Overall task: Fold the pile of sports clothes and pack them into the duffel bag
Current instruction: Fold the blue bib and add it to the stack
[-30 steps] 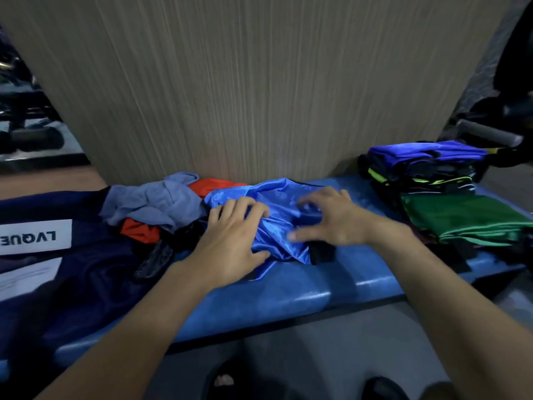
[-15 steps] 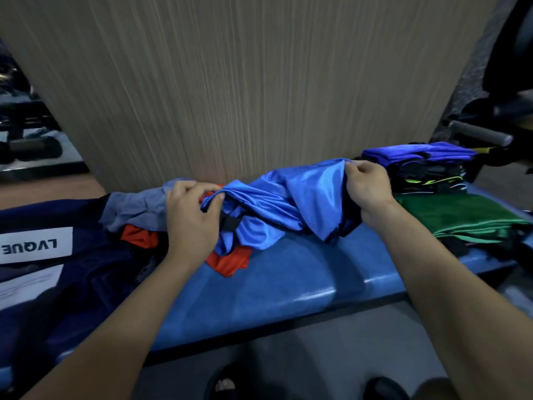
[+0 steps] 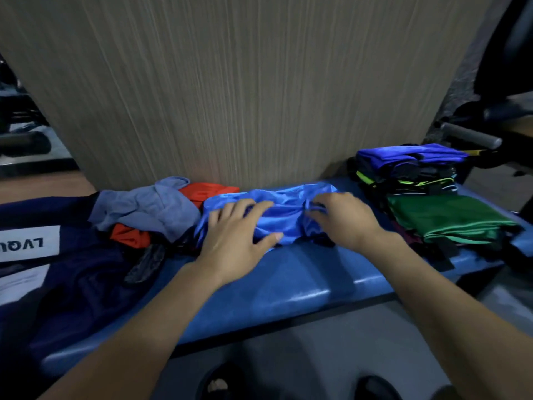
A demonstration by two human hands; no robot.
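Two feet [image 3: 219,385] at bottom edge. Blue tabletop [image 3: 288,284]: left hand [image 3: 233,238] flat, fingers spread, on one blue garment [image 3: 277,215]; right hand [image 3: 343,217], grip curled, pinching same garment. Left: one navy duffel bag [image 3: 72,284]; unfolded pile [image 3: 150,209], one grey, one orange piece. Right: one folded stack [image 3: 418,174], green garment [image 3: 450,217] in front.

Bare bench [image 3: 288,287] front free; unfolded pile [image 3: 150,209] left, folded stack [image 3: 418,180] right.
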